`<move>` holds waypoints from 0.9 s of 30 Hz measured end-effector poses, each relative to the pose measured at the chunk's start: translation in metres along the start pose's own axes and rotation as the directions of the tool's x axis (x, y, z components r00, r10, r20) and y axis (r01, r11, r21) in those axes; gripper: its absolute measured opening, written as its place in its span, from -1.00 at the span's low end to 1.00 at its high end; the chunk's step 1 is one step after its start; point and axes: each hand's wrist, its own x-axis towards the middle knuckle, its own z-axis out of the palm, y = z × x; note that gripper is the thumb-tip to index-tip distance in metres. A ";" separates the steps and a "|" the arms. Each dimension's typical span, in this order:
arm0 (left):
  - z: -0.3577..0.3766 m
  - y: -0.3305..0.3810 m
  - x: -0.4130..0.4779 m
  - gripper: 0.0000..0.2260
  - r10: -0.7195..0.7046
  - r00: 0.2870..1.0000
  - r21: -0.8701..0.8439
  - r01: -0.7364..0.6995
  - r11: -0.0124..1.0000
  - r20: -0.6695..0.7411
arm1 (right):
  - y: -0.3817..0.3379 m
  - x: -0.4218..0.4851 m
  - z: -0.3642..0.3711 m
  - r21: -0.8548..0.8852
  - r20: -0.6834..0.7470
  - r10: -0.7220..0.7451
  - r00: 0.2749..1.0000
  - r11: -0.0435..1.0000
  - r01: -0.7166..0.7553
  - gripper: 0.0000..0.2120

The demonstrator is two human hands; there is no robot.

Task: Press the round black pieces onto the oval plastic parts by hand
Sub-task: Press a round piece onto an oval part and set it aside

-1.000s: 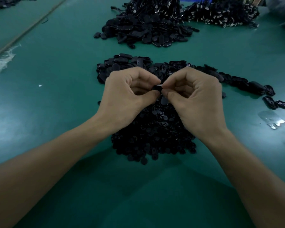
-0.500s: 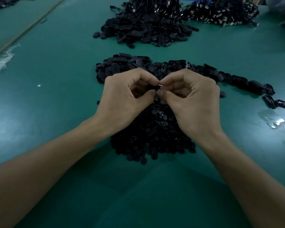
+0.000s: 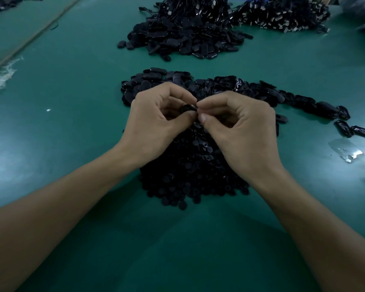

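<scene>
My left grip (image 3: 156, 121) is curled, with thumb and forefinger pinching one oval (image 3: 187, 108) just above the heap (image 3: 190, 171) of round blacks on the surface (image 3: 72, 114). My right grip (image 3: 240, 131) is curled too. Its thumb and forefinger tips are nipped together at the oval's end on something small and dark, which I take for a round piece (image 3: 196, 105), though most of it is hidden. The two sets of fingertips touch. To do this well I'd hold the oval flat and steady on the left and square the piece over its seat. Then I'd press straight down with the right thumb, never at a slant, so it seats evenly. Spare ovals (image 3: 219, 87) lie just behind.
</scene>
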 end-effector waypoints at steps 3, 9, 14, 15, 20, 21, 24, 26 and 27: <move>0.001 0.001 -0.001 -0.78 -0.032 0.997 -0.103 0.038 0.994 0.064 | 0.007 0.006 -0.007 -0.018 0.026 0.049 0.998 0.999 -0.048 -0.76; -0.001 0.001 0.000 -0.76 -0.113 0.988 -0.225 0.135 0.965 0.106 | 0.015 0.012 -0.014 0.144 0.212 0.184 0.960 0.966 -0.217 -0.89; -0.002 0.002 0.000 -0.77 -0.142 0.985 -0.234 0.160 0.959 0.095 | 0.016 0.012 -0.014 0.147 0.302 0.239 0.923 0.945 -0.293 -0.93; -0.002 0.002 0.001 -0.77 -0.149 0.984 -0.237 0.167 0.957 0.093 | 0.015 0.012 -0.014 0.145 0.302 0.236 0.924 0.946 -0.289 -0.92; -0.002 0.003 0.000 -0.77 -0.164 0.982 -0.232 0.183 0.955 0.098 | 0.015 0.011 -0.014 0.138 0.272 0.229 0.935 0.952 -0.273 -0.91; -0.003 0.003 0.000 -0.76 -0.164 0.981 -0.228 0.184 0.956 0.101 | 0.015 0.011 -0.014 0.136 0.274 0.228 0.934 0.953 -0.273 -0.91; -0.003 0.003 0.000 -0.75 -0.176 0.979 -0.233 0.197 0.952 0.105 | 0.015 0.012 -0.015 0.164 0.296 0.224 0.928 0.946 -0.281 -0.89; -0.003 0.003 0.001 -0.76 -0.181 0.978 -0.235 0.201 0.951 0.106 | 0.016 0.013 -0.015 0.165 0.295 0.229 0.928 0.944 -0.285 -0.90; -0.003 0.003 0.001 -0.76 -0.181 0.978 -0.235 0.202 0.951 0.108 | 0.016 0.013 -0.015 0.158 0.291 0.232 0.928 0.945 -0.286 -0.90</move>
